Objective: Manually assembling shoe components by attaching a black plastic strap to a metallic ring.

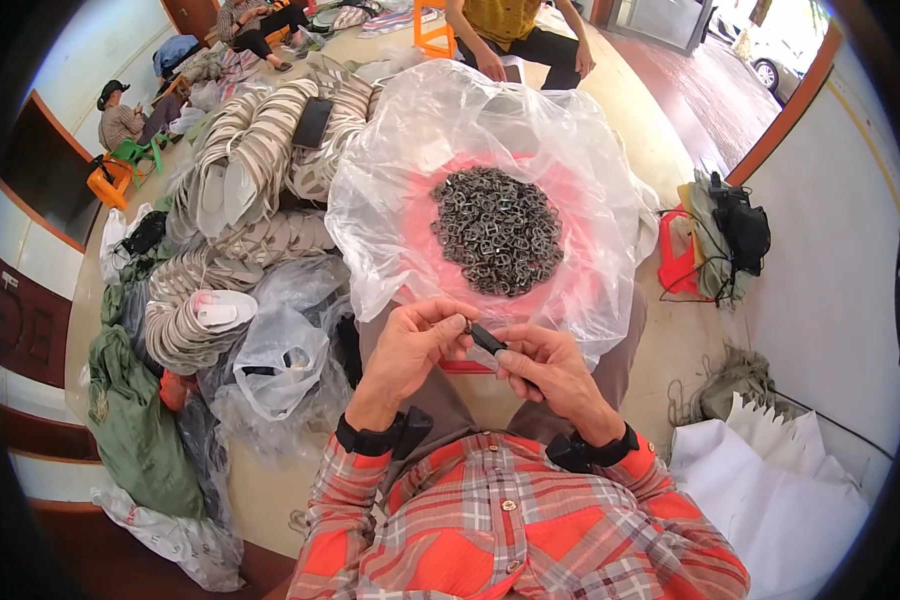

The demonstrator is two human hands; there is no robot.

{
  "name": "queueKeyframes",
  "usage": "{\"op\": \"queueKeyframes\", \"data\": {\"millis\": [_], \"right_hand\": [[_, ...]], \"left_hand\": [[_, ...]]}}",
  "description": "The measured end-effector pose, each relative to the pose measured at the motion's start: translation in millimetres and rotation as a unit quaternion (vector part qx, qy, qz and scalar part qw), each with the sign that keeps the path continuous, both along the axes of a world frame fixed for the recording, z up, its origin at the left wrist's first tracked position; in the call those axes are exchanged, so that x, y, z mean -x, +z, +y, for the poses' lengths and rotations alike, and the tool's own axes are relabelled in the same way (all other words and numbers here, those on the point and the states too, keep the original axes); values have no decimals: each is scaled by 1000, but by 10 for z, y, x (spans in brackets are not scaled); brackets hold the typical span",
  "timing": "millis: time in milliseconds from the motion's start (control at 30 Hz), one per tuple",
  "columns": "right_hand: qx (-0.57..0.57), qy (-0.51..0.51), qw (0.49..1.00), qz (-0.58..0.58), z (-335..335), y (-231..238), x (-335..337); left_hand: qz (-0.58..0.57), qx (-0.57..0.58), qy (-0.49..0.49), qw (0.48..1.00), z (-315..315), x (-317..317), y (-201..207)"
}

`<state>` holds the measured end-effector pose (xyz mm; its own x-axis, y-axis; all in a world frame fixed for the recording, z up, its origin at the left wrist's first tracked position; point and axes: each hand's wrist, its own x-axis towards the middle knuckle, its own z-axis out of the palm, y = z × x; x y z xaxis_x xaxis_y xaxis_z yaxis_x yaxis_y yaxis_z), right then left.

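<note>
in the centre of the frame, just below the middle, both hands grasp a short black strip (488,339): the left hand (410,350) pinches its upper-left end, where a small piece shows too small to make out, and the right hand (558,378) grips the lower-right end between thumb and fingers. just above them, at upper centre, a heap of dark metal buckles (495,230) lies on a clear plastic sheet (380,165) with pink showing beneath. stacked pale shoe pieces (240,150) fill the upper left, a flat black object (312,122) resting on them. a red stool (676,262) stands at right; white sheeting (760,500) lies lower right.
</note>
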<state>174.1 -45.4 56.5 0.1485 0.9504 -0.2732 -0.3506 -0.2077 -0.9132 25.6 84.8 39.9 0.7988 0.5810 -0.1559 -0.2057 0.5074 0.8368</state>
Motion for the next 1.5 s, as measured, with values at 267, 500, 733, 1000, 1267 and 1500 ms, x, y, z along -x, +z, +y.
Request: {"op": "queueKeyframes", "data": {"millis": [267,500,733,1000,1267,1500], "right_hand": [[9,87,981,-173,140,12,54],[48,94,990,-94,2,209,321],[57,151,984,-69,297,-16,469],[172,94,980,-33,625,480,715],[94,144,985,17,120,462,491],[85,136,982,96,-265,280,257]], "left_hand": [[121,-66,-26,990,84,251,75],[61,-35,-3,997,-209,447,7],[38,-10,51,998,-172,715,14],[-12,43,41,998,114,815,-174],[20,19,26,999,-254,748,-164],[36,-8,-24,999,-511,594,-57]]}}
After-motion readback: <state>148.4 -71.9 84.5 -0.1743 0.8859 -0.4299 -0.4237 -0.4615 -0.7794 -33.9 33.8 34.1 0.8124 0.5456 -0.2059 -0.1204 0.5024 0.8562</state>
